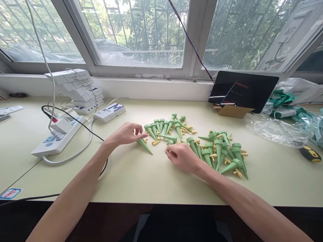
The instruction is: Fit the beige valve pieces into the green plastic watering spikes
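My left hand (129, 133) hovers at the left side of the scattered parts, its thumb stretched out and forefinger arched, with a gap between them. Just below the thumb, a green plastic watering spike (144, 146) lies on the table, its capped end partly covered by the hand. My right hand (183, 156) is curled, thumb and fingers drawn together; whatever they hold, if anything, is hidden. Beyond the hands lies a group of green spikes (161, 125) with small tan valves (155, 142). A second pile of spikes (218, 148) is beside my right hand.
A power strip (60, 134) with cables and a stack of white boxes (80, 90) are at left, near a single white box (110, 112). A tablet (242, 89) leans on a cardboard stand (234, 111). Plastic bags (282, 129) and a yellow-black tool (311, 154) lie at right.
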`<state>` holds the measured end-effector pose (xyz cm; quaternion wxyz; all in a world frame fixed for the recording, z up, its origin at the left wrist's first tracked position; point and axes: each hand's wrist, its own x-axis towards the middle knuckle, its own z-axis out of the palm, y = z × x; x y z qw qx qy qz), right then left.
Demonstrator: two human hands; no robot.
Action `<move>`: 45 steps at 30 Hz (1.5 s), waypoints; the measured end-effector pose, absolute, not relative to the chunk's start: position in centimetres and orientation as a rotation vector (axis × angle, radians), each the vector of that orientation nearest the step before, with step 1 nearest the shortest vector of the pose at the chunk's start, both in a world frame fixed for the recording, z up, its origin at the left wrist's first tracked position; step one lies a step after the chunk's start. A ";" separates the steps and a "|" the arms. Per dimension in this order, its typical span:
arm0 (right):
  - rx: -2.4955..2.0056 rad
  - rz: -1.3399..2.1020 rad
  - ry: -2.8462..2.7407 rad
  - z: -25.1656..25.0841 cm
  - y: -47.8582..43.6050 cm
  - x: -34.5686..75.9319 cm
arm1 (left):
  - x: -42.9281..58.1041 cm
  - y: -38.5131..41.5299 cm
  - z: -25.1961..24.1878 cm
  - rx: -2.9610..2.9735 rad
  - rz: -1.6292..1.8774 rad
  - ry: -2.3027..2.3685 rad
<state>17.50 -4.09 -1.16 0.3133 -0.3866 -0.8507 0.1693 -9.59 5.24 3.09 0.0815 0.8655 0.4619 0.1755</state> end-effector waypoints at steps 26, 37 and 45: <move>-1.028 0.483 -2.289 -1.1 -3.9 17.5 | -6.7 2.8 3.3 2.499 0.168 1.062; -1.008 0.491 -2.286 -1.1 -4.0 17.5 | -5.6 1.8 3.1 2.478 0.184 0.963; -1.019 0.549 -2.113 -0.9 -3.9 17.4 | -4.3 0.9 2.5 2.503 0.362 0.872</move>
